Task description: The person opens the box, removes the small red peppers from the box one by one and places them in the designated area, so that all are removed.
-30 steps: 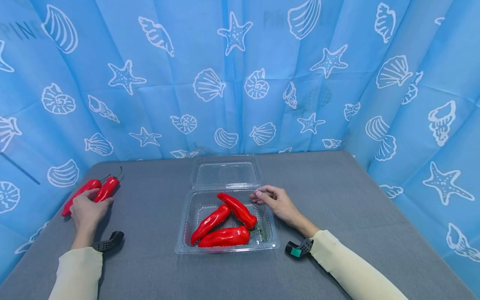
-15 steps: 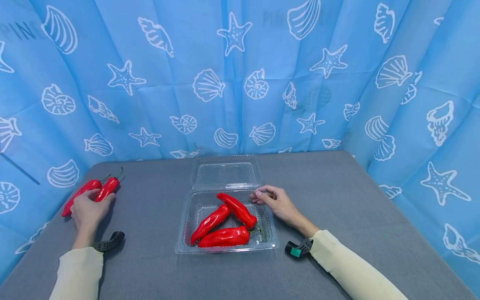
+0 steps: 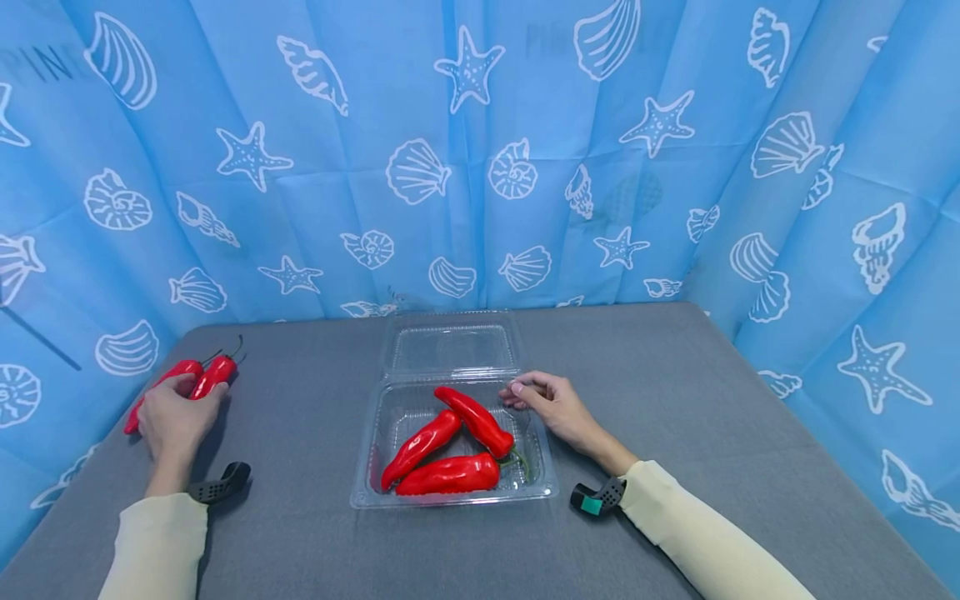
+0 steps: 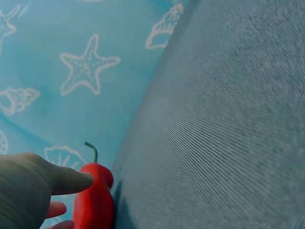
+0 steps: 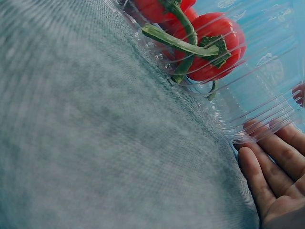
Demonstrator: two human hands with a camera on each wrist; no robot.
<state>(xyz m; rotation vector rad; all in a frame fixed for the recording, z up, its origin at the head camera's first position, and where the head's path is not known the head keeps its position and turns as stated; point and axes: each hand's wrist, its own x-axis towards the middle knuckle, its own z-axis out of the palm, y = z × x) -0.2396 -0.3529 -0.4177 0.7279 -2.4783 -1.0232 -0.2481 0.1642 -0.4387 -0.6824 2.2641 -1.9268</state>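
At the table's far left, my left hand (image 3: 174, 415) holds a long red pepper (image 3: 214, 375) with a green stem. In the left wrist view the thumb lies against the held pepper (image 4: 94, 200), with other fingers partly hidden behind it. Beside it lies a second red pepper (image 3: 189, 367), partly covered by the hand. Three red peppers, one being the front pepper (image 3: 450, 474), lie in a clear plastic container (image 3: 454, 500). My right hand (image 3: 555, 406) rests at the container's right back corner. Its fingers (image 5: 281, 157) look relaxed in the right wrist view.
The container's hinged lid (image 3: 453, 346) lies folded back behind it. A grey cloth (image 3: 300, 533) covers the table. A blue curtain (image 3: 330, 200) with white shells and starfish hangs along the back and sides.
My left hand has shifted slightly at the peppers and covers a little more of them. The right hand and the container have not visibly moved.
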